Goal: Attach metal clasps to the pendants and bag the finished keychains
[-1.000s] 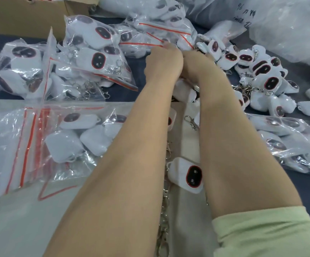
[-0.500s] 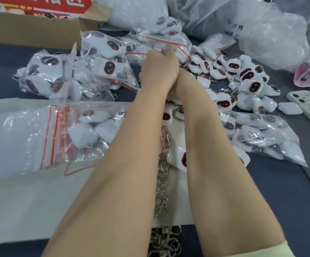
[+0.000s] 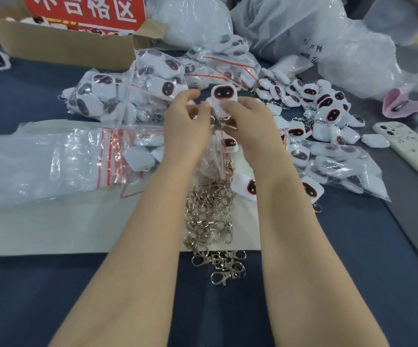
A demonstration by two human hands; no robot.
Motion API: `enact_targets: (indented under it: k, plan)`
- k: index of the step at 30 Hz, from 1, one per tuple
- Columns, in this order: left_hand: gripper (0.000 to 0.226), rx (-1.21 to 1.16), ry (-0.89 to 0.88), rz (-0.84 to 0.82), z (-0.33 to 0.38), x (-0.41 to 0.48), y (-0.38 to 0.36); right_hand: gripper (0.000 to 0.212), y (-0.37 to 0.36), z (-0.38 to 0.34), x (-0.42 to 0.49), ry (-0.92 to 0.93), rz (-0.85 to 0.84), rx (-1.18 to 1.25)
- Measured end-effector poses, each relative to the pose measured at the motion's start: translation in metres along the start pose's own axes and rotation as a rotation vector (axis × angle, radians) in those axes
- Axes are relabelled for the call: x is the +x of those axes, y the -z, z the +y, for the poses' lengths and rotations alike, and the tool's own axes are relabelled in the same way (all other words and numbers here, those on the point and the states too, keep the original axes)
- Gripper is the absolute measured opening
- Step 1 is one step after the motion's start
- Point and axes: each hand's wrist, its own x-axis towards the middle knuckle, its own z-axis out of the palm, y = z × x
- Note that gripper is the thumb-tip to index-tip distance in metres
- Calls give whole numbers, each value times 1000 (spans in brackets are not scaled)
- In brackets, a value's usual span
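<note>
My right hand [image 3: 250,121] grips a white pendant [image 3: 222,96] with a dark, red-rimmed face, held upright above the table. My left hand [image 3: 188,126] is beside it, fingers curled and pinching something small at the pendant's left edge; what it pinches is too blurred to name. A small clear zip bag [image 3: 215,156] hangs below both hands. A heap of silver metal clasps [image 3: 210,216] lies between my forearms. Loose pendants [image 3: 328,113] are piled at the right, and filled bags [image 3: 153,81] lie behind my hands.
A stack of empty red-striped zip bags [image 3: 53,161] lies at the left on a white sheet [image 3: 78,226]. A cardboard box [image 3: 65,46] with a red sign stands at the back left. Large plastic sacks [image 3: 328,41] sit behind, a phone [image 3: 410,151] at the right.
My hands have drawn back from the far pile toward me and moved apart, now lifting a pendant into view. The camera has tilted, showing more of the clasp heap.
</note>
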Motion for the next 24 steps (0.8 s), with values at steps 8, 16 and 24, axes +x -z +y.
enact_targets:
  k: [8, 16, 24]
  plan:
    - [46, 735, -181, 6, -23, -22, -1, 38, 5, 22, -2, -240, 97, 421]
    - [26, 974, -221, -69, -27, -32, -17, 26, 1, 27, 4, -129, 130, 294]
    - [47, 946, -282, -196, -34, -34, -28, 16, -4, 24, 3, -72, 216, 288]
